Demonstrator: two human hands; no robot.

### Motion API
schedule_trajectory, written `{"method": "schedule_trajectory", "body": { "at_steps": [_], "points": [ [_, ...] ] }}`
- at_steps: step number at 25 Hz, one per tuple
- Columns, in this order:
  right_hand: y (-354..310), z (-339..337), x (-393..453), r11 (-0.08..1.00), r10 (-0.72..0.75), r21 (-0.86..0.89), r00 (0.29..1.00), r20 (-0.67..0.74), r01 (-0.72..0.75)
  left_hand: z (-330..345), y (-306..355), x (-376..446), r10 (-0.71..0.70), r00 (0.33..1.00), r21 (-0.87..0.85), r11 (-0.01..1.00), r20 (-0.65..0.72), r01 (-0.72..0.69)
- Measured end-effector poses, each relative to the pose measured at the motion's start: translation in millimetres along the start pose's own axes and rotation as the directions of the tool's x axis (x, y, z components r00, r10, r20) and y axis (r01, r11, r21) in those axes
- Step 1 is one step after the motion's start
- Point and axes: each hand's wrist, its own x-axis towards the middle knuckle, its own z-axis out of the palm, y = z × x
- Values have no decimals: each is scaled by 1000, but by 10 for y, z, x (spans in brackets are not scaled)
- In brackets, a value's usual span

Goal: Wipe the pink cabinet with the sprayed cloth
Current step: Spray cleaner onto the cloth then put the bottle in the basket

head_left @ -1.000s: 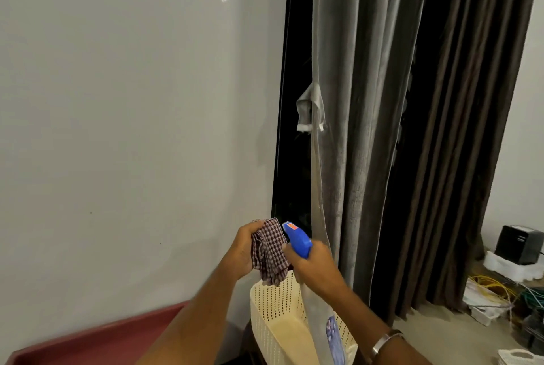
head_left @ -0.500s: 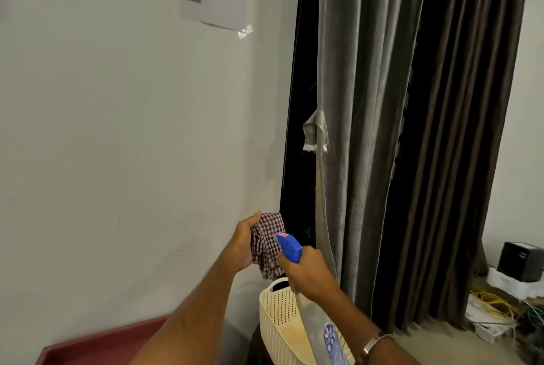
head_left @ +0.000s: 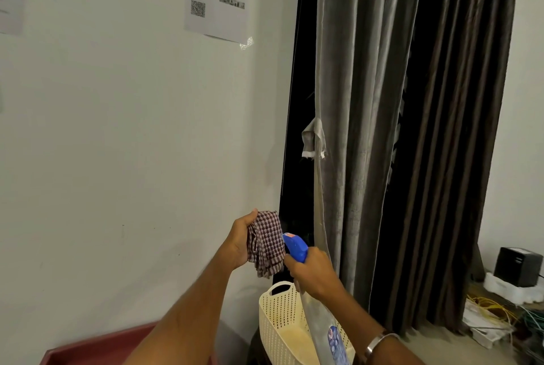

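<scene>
Item: checked cloth (head_left: pixel 266 244), soft, light, limp; your left hand (head_left: pixel 240 242) grips its bunched top, your right hand (head_left: pixel 312 272) curls round the spray bottle (head_left: pixel 295 247); keep it wadded for wiping.

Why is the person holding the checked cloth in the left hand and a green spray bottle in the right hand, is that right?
Almost. The head view shows the spray bottle has a blue top, not green. The left hand does hold the checked cloth, and the right hand holds the bottle.
</scene>
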Motion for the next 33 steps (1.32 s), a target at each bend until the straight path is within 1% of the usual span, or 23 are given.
{"method": "schedule_trajectory", "body": {
  "at_steps": [2,5,9,11,15,18,23,27,29,33],
  "points": [
    [-1,28,-29,1000,-10,-2,999,41,10,15,19,-8,0,1000,2,1000,-13,0],
    [14,108,-76,1000,22,11,997,79,-23,30,25,-19,-5,1000,13,1000,-22,5],
    [55,105,-100,999,40,-9,998,52,-40,19,29,-22,-3,1000,32,999,-28,4],
    [83,40,-96,999,36,8,999,31,-36,5,34,-17,-1,1000,39,999,-28,2],
    [153,-42,-95,999,53,7,998,26,-53,-2,26,5,3,1000,50,999,-25,-2],
    [194,-19,-118,999,49,-22,998,38,-48,16,26,-12,6,1000,62,998,-19,-5],
    [196,92,-120,1000,22,-6,995,101,-22,47,25,-28,2,1000,57,998,-25,0],
    [223,208,-137,998,62,-11,989,136,-61,47,17,-16,2,1000,67,998,-17,0],
    [272,208,-152,997,80,-30,989,122,-77,46,35,-29,4,1000,74,997,-17,-3],
    [346,74,-177,996,88,18,994,63,-90,33,59,-29,4,1000,72,997,-21,-2]
  ]
}}
